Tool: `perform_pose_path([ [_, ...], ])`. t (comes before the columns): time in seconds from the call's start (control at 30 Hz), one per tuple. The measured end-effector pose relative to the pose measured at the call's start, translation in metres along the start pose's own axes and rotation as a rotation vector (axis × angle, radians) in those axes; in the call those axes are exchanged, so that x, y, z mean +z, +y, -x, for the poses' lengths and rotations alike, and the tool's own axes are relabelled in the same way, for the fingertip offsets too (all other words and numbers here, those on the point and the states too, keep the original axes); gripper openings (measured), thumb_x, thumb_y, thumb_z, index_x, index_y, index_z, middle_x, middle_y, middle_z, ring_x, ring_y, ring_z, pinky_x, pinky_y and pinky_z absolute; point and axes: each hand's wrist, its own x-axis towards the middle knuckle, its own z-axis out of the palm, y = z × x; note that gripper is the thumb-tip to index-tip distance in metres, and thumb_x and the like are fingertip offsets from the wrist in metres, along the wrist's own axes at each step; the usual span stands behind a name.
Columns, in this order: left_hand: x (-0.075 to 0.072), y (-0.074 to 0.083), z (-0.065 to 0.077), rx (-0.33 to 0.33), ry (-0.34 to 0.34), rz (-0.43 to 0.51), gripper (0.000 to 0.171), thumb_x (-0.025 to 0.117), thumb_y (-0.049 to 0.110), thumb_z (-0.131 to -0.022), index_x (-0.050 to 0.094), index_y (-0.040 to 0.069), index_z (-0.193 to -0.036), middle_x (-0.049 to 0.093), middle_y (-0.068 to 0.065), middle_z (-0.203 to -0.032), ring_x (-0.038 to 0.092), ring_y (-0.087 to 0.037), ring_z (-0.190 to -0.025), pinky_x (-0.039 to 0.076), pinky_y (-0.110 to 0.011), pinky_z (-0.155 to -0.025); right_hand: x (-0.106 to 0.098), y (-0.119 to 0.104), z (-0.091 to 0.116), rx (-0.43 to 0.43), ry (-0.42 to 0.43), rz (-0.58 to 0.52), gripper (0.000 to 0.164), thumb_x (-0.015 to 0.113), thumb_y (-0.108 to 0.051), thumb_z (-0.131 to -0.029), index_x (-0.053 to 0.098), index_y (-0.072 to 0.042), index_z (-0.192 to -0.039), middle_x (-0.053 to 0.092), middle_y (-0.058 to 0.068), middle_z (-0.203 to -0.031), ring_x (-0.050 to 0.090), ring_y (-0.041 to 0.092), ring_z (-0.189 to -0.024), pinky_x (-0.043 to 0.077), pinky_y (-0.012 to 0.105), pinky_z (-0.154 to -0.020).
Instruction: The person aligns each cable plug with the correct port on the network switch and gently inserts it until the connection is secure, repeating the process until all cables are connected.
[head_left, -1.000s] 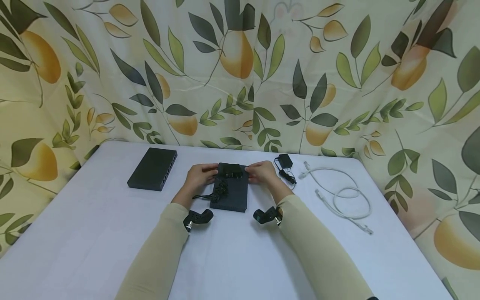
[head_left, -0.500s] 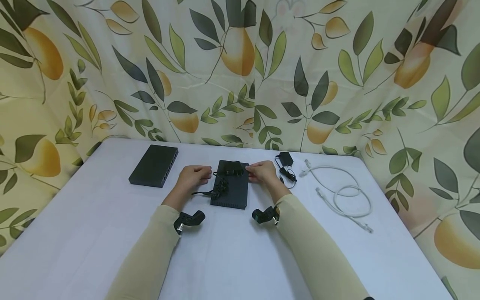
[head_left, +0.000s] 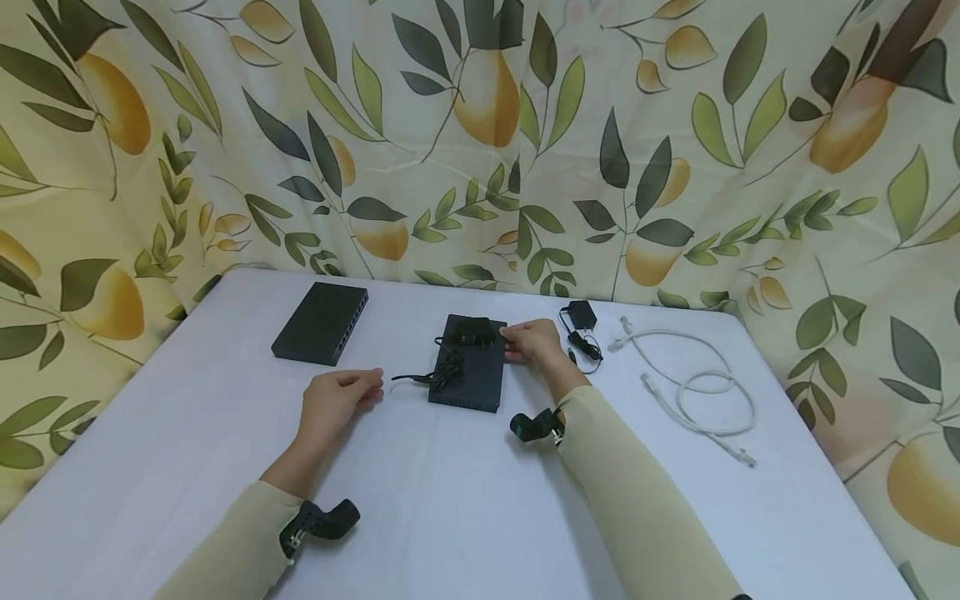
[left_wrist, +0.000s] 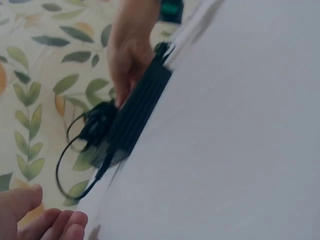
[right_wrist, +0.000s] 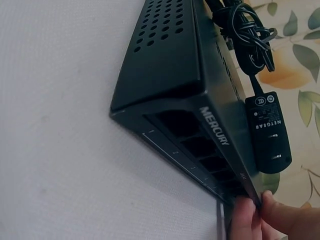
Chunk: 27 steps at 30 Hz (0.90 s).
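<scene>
Pinching the far right corner of a black box (head_left: 483, 385), a person's right hand (head_left: 534, 340) sets its thumb along the top edge and its fingers against the side that carries a row of numbered ports. The box sits near the middle of a white table (head_left: 450, 508) and bears the word MERCURY. On top of it lies a black power adapter (head_left: 477, 330) marked NETGEAR, with its bundled cord (head_left: 450, 369) beside it; the cord's loose end juts out over the box's left edge. The left hand (head_left: 335, 400) grasps nothing: it is apart from the box, near that cord end, thumb and fingers relaxed and slightly bent. Further left, towards the back of the table, is a second black box (head_left: 321, 323) with ports along its right side. Just beyond the right hand lies another black adapter (head_left: 582, 316) with its cord, and to the right of that a looped white cable (head_left: 708, 432). Behind the table hangs a cream curtain (head_left: 285, 200) printed with orange fruit and green leaves.
</scene>
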Motion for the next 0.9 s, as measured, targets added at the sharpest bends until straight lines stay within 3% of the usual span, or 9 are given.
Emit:
perform_pose_path([
  [0.17, 0.020, -0.003, 0.015, -0.072, -0.073, 0.143, 0.030, 0.070, 0.025, -0.093, 0.072, 0.002, -0.112, 0.074, -0.012, -0.104, 0.072, -0.013, -0.086, 0.058, -0.021, -0.077, -0.003, -0.001, 0.001, -0.008, -0.001, -0.012, 0.026, 0.069, -0.015, -0.093, 0.069, 0.001, -0.113, 0.065, 0.008, -0.091, 0.062, 0.011, -0.067, 0.058, 0.021, -0.061],
  [0.33, 0.040, 0.000, 0.023, -0.035, -0.092, 0.194, 0.031, 0.075, 0.019, -0.088, 0.073, 0.002, -0.113, 0.072, -0.014, -0.113, 0.072, -0.015, -0.091, 0.058, -0.023, -0.080, -0.002, -0.001, 0.003, 0.007, -0.005, -0.021, 0.025, 0.069, -0.016, -0.093, 0.069, -0.001, -0.113, 0.064, 0.007, -0.093, 0.062, 0.011, -0.070, 0.058, 0.021, -0.062],
  [0.47, 0.050, 0.003, 0.024, -0.005, -0.077, 0.177, 0.030, 0.078, 0.017, -0.085, 0.074, 0.004, -0.112, 0.072, -0.012, -0.114, 0.073, -0.017, -0.092, 0.058, -0.025, -0.081, -0.002, -0.001, 0.005, 0.006, -0.007, -0.027, 0.025, 0.069, -0.016, -0.093, 0.069, -0.001, -0.113, 0.065, 0.007, -0.092, 0.062, 0.011, -0.070, 0.058, 0.020, -0.062],
  [0.7, 0.062, 0.005, 0.021, 0.110, 0.010, -0.013, 0.026, 0.082, 0.019, -0.080, 0.078, 0.007, -0.103, 0.077, -0.007, -0.094, 0.072, -0.019, -0.095, 0.059, -0.032, -0.084, -0.003, 0.000, 0.009, -0.017, -0.026, -0.042, 0.030, 0.070, -0.016, -0.093, 0.068, 0.002, -0.116, 0.066, 0.006, -0.088, 0.063, 0.009, -0.069, 0.057, 0.019, -0.061],
  [0.9, 0.068, 0.005, 0.020, 0.184, 0.064, -0.065, 0.022, 0.084, 0.015, -0.078, 0.078, 0.006, -0.097, 0.077, -0.007, -0.088, 0.072, -0.021, -0.092, 0.059, -0.036, -0.081, -0.004, 0.000, 0.010, -0.007, -0.027, -0.046, 0.030, 0.071, -0.016, -0.092, 0.068, 0.002, -0.116, 0.066, 0.006, -0.088, 0.064, 0.010, -0.068, 0.058, 0.019, -0.061],
])
